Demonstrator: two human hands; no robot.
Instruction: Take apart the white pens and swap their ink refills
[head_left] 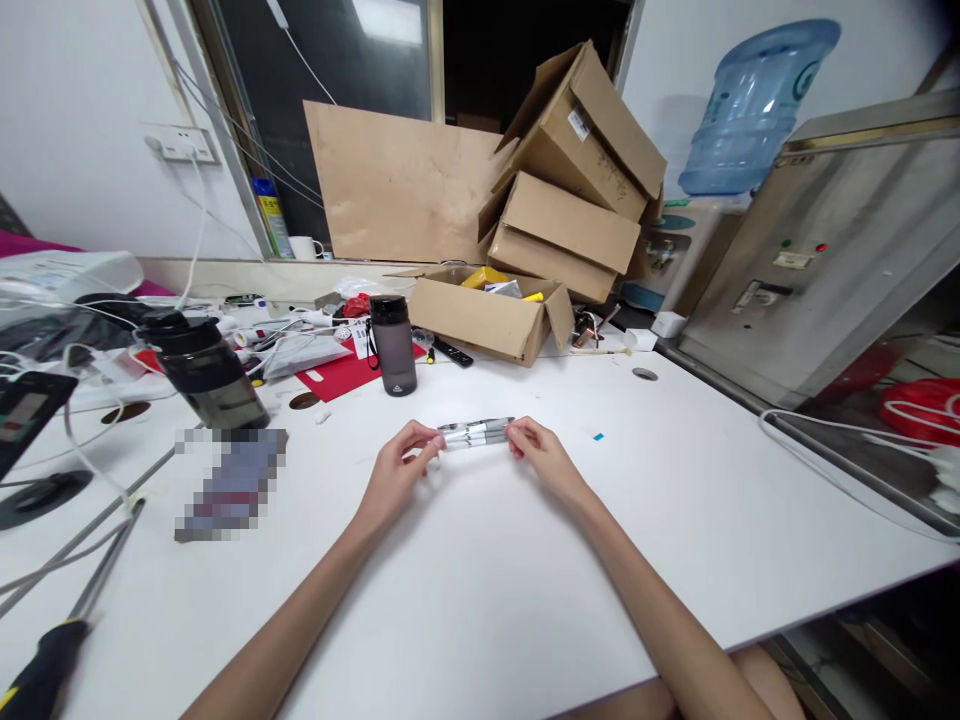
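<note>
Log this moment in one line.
left hand: on left ends of pens | right hand: on right ends | pens: side by side | grey bottle: upright beyond pens

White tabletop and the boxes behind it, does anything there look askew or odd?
Yes: the upper cardboard box sits tipped on the lower box, perhaps unsteady. At left, a pixelated patch obscures part of the white tabletop. The pens between left hand and right hand look orderly.

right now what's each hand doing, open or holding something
Left hand: closed, holding the left end of the bundle of pens.
Right hand: closed, holding the right end of the same bundle.
</note>
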